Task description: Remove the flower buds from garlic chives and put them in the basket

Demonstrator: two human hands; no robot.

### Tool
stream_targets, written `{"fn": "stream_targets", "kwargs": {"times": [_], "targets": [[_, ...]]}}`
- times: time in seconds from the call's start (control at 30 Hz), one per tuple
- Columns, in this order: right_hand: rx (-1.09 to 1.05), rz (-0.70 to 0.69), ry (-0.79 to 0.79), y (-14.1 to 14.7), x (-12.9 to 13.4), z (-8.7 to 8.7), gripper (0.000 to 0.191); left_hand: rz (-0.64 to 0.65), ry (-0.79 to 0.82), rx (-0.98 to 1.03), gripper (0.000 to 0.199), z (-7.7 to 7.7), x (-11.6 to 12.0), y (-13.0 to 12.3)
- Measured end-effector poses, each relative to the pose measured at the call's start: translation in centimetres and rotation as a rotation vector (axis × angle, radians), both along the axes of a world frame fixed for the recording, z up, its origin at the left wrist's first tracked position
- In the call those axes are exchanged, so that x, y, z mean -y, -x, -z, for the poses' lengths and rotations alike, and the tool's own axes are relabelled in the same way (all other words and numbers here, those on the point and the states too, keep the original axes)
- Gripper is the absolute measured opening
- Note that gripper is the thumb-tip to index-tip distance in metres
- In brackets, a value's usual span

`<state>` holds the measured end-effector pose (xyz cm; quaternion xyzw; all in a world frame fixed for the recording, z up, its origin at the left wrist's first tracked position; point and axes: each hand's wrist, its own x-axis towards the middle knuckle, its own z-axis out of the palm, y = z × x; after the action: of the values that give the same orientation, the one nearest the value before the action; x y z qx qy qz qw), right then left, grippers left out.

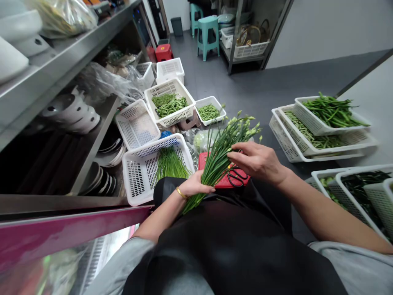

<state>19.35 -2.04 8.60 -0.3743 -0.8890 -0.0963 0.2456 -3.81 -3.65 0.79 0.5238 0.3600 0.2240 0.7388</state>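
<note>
A long bunch of flowering chives slants across my lap, its pale buds pointing away from me and the cut ends towards me. My left hand is wrapped round the lower stems. At the right edge of the upper stems, my right hand has its fingers bent and brought together, seemingly pinching a chive stem; its thumb is mostly hidden. Below the bunch lies a red board or tray, partly covered, with black-handled scissors on it. More thin green stems lie in a white basket left of my knees.
White baskets of green beans and cut beans stand ahead. Stacked baskets with green peppers are at the right, leafy greens nearer. A steel shelf runs along the left. Turquoise stools stand farther back.
</note>
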Motion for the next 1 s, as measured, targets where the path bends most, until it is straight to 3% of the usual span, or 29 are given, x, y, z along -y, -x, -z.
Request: {"fn": "stream_targets", "kwargs": {"times": [0.17,0.37,0.53,0.8,0.9,1.0], "targets": [[-0.129,-0.004,0.104,-1.0,0.4,0.6,0.021,-0.015,-0.079,-0.011,0.040,0.2,0.0,-0.1],[-0.385,0.126,0.336,0.1,-0.6,0.1,0.021,-0.053,-0.193,0.016,0.046,1.0,0.2,-0.3],[-0.467,0.000,0.484,0.4,-1.0,-0.3,0.028,-0.052,-0.264,-0.026,0.054,1.3,0.3,-0.2],[-0.445,-0.060,0.325,0.0,-1.2,-0.2,0.017,-0.056,-0.241,-0.042,0.056,1.3,0.3,-0.5],[-0.426,-0.096,0.354,-0.2,-1.2,0.1,0.013,-0.038,-0.221,-0.019,0.052,1.1,0.2,-0.4],[-0.484,-0.023,0.444,-0.3,-1.2,0.1,0.010,-0.042,-0.243,-0.038,0.050,0.8,0.3,-0.6]]}}
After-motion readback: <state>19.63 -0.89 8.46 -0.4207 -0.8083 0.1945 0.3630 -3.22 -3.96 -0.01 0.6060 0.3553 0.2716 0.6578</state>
